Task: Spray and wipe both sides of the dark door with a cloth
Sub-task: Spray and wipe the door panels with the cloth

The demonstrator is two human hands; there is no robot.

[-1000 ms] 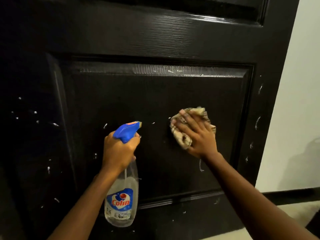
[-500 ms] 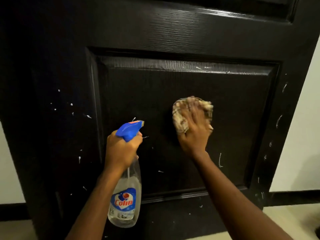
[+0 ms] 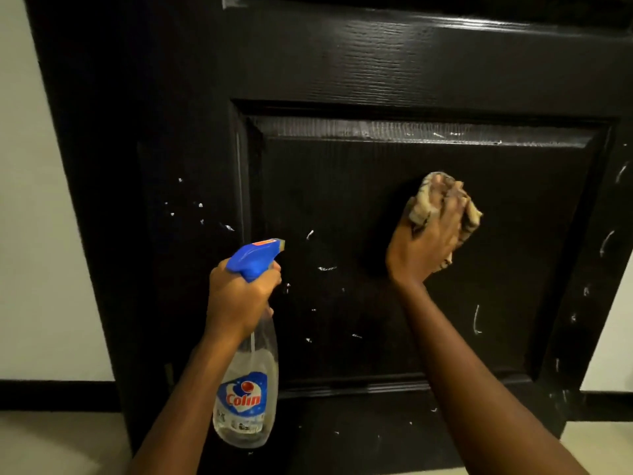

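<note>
Cloth (image 3: 420,204) bunched under my right hand (image 3: 424,245), fingers curled over it, pressed on door (image 3: 342,63) lower panel (image 3: 342,186). Left hand (image 3: 239,296) grips spray bottle (image 3: 246,399). I'd sweep firmly across visible droplets (image 3: 327,268).

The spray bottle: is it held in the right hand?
No, the left hand grips the spray bottle; the right hand holds the cloth against the door.
</note>
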